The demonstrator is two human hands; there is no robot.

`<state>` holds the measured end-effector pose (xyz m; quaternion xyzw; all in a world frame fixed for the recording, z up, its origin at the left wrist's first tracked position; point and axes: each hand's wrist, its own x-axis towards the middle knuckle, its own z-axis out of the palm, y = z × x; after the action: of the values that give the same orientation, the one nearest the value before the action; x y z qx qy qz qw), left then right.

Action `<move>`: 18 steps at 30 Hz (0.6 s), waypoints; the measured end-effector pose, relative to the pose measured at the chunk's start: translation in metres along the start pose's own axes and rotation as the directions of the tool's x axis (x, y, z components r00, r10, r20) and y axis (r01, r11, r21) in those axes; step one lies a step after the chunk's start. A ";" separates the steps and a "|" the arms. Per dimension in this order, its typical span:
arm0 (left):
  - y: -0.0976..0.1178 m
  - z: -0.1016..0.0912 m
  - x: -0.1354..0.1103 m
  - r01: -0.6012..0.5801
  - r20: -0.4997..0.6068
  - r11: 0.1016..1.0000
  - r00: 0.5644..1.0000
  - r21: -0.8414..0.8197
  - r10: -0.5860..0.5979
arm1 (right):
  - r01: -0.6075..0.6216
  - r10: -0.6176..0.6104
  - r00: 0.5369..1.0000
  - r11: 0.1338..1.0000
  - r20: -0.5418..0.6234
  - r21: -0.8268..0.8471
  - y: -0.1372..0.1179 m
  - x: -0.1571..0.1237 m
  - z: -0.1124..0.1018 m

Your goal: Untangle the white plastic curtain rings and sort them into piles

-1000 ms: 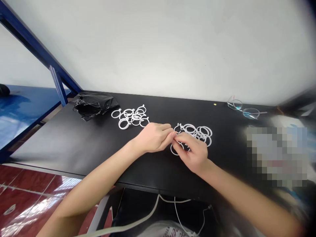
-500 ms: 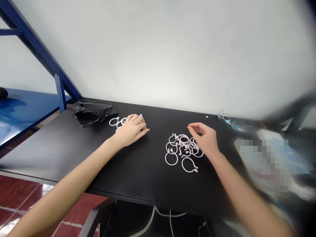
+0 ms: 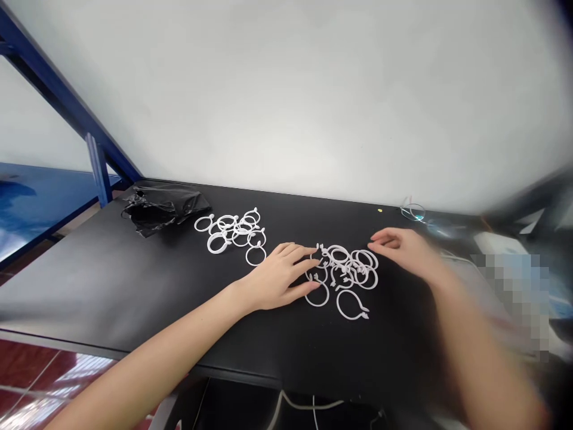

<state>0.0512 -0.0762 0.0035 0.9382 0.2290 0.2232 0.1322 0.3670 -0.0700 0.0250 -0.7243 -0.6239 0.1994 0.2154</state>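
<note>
Thin white plastic rings with small clasp ends lie in two groups on a black tabletop (image 3: 147,286). Over the left edge of the nearer pile of rings (image 3: 358,263) my left hand (image 3: 282,275) reaches, fingers spread and fingertips on or just above several of them. Just right of that pile hovers my right hand (image 3: 403,251), its thumb and fingers drawn together with no ring between them. Farther left lies the other group of rings (image 3: 242,230), beyond my left hand; one ring (image 3: 256,255) sits close to that hand.
A crumpled black plastic bag (image 3: 168,206) rests at the back left. Eyeglasses (image 3: 416,212) lie near the wall at back right, beside a small yellow speck (image 3: 380,210). A blurred pale packet (image 3: 496,245) is on the right. Cables (image 3: 308,406) hang below the front edge.
My left hand has moved right, from the far group of rings to the nearer pile, uncovering the far group. My right hand has drawn back slightly to the right, off the pile.
</note>
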 end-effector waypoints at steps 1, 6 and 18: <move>0.002 0.001 0.000 0.004 0.026 1.000 1.000 -0.011 -0.004 | -0.027 0.029 0.998 0.999 0.051 -0.042 0.001 0.000 -0.001; 0.007 0.003 0.001 0.005 0.114 0.999 0.993 -0.051 0.001 | -0.035 0.052 0.986 0.994 0.161 -0.106 -0.006 -0.005 -0.001; 0.010 0.003 -0.001 0.012 0.123 0.989 0.992 -0.144 0.006 | 0.035 -0.082 0.962 0.983 0.262 0.178 -0.006 -0.011 -0.009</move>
<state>0.0555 -0.0854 0.0041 0.9378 0.2049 0.1809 0.2141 0.3656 -0.0809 0.0357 -0.6506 -0.6489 0.3421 0.1963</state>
